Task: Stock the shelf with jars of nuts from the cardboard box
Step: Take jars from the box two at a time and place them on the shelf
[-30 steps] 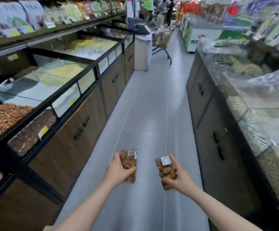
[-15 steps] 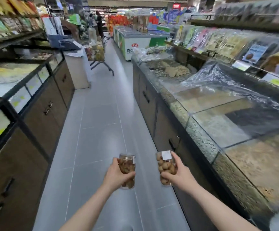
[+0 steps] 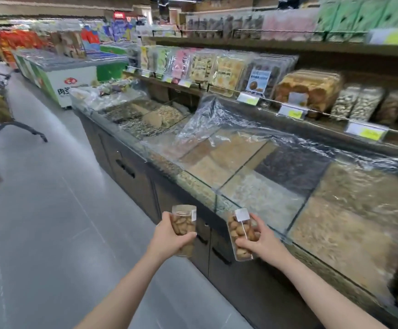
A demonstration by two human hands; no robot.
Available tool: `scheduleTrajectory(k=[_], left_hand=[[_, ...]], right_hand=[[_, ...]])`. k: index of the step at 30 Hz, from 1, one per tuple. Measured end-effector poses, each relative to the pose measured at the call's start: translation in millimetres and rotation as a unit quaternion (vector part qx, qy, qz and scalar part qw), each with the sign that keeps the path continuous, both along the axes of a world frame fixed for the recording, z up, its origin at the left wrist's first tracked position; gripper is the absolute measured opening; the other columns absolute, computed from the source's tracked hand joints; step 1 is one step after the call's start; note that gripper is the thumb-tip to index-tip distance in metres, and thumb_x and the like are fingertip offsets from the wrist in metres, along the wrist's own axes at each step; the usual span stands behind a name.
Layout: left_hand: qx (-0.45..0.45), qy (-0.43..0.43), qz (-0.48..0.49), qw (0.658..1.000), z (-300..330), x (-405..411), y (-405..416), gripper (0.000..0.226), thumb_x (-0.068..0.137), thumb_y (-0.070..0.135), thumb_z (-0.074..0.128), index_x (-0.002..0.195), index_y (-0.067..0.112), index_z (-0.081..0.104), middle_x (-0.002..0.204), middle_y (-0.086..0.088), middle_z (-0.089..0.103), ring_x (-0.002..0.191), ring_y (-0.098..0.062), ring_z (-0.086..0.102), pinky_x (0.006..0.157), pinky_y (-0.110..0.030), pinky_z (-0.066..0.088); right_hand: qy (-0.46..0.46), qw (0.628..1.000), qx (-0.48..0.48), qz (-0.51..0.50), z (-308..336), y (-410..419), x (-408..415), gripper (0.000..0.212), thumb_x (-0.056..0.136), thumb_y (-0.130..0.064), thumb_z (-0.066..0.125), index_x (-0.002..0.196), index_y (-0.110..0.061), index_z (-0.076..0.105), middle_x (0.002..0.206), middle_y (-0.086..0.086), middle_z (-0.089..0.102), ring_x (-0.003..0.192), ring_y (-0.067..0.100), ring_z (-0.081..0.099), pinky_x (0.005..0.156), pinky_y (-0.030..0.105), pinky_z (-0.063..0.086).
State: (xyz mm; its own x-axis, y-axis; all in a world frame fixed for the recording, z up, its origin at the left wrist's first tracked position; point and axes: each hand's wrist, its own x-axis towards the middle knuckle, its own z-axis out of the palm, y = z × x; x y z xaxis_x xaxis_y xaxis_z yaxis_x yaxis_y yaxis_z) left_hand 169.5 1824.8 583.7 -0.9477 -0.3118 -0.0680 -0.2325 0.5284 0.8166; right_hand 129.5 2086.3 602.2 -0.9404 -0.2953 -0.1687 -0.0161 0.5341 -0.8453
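Each of the two hands grips one clear jar of nuts at about 6 o'clock, low in view: the left hand (image 3: 169, 236) wraps the left jar (image 3: 184, 224), and the right hand (image 3: 259, 241) holds the right jar (image 3: 239, 233), which is tilted. The shelf (image 3: 312, 108) sits toward 1 o'clock, beyond the plastic-covered bulk bins (image 3: 276, 176). Reaching across, a smooth jar could likely slip and drop onto the film, or knock the packed goods and price tags (image 3: 365, 132) along the shelf edge.
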Motion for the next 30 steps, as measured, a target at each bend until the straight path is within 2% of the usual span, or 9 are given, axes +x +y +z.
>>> scheduleTrajectory(k=[4,8,10,14,18,22,27,30], left_hand=[[-0.026,0.009,-0.057,0.998,10,-77,19,0.067,0.056,0.055,0.079,0.102,0.024,0.04,0.1,0.003,0.061,0.093,-0.017,0.06,0.082,-0.035,0.052],[-0.012,0.035,-0.108,0.993,26,-151,57,0.072,0.057,0.054,0.081,0.109,0.024,0.042,0.103,0.005,0.061,0.096,-0.014,0.06,0.083,-0.031,0.05],[-0.009,0.057,-0.12,0.991,35,-179,73,0.071,0.057,0.051,0.083,0.108,0.024,0.043,0.104,0.004,0.061,0.097,-0.014,0.06,0.083,-0.029,0.049],[-0.016,0.091,-0.147,0.985,56,-244,110,0.072,0.056,0.05,0.084,0.108,0.021,0.044,0.105,-0.001,0.063,0.097,-0.017,0.061,0.086,-0.033,0.05],[-0.009,0.117,-0.164,0.979,76,-295,141,0.074,0.058,0.046,0.084,0.113,0.016,0.045,0.101,0.003,0.059,0.092,-0.014,0.057,0.082,-0.026,0.044],[-0.002,0.116,-0.205,0.972,79,-338,165,0.068,0.06,0.043,0.084,0.108,0.019,0.044,0.1,0.003,0.062,0.091,-0.013,0.059,0.078,-0.023,0.044],[-0.011,0.124,-0.27,0.955,81,-382,190,0.064,0.06,0.042,0.084,0.105,0.022,0.042,0.089,0.018,0.05,0.086,-0.009,0.054,0.075,-0.022,0.043],[-0.022,0.126,-0.31,0.942,89,-412,205,0.066,0.06,0.045,0.083,0.107,0.022,0.043,0.095,0.012,0.054,0.089,-0.01,0.055,0.074,-0.02,0.041]], right_hand=[[0.005,0.998,-0.005,-0.058,8,17,-43,0.084,0.07,-0.029,0.079,0.138,-0.034,0.03,0.108,-0.012,0.056,0.092,-0.001,0.056,0.078,0.018,0.043],[0.025,0.994,-0.009,-0.111,10,44,-96,0.087,0.065,-0.031,0.082,0.137,-0.036,0.032,0.114,-0.001,0.061,0.1,0.012,0.06,0.083,0.025,0.046],[0.036,0.992,-0.014,-0.124,17,52,-118,0.089,0.063,-0.031,0.083,0.137,-0.035,0.033,0.115,-0.003,0.061,0.1,0.012,0.06,0.085,0.025,0.045],[0.081,0.985,-0.021,-0.152,41,71,-170,0.092,0.065,-0.032,0.082,0.141,-0.028,0.032,0.121,-0.007,0.059,0.106,0.007,0.055,0.088,0.022,0.04],[0.099,0.978,-0.037,-0.18,56,92,-211,0.09,0.066,-0.029,0.081,0.141,-0.028,0.031,0.12,-0.01,0.054,0.107,0.007,0.053,0.093,0.022,0.041],[0.086,0.968,-0.036,-0.232,54,116,-239,0.092,0.064,-0.034,0.081,0.14,-0.033,0.029,0.126,-0.008,0.055,0.117,0.014,0.053,0.101,0.037,0.044],[0.079,0.955,-0.027,-0.285,57,144,-255,0.094,0.064,-0.034,0.081,0.141,-0.031,0.027,0.127,-0.007,0.053,0.111,0.013,0.055,0.099,0.038,0.046],[0.078,0.938,-0.039,-0.335,66,161,-262,0.096,0.065,-0.026,0.082,0.143,-0.025,0.026,0.127,-0.001,0.053,0.11,0.015,0.056,0.096,0.035,0.047]])
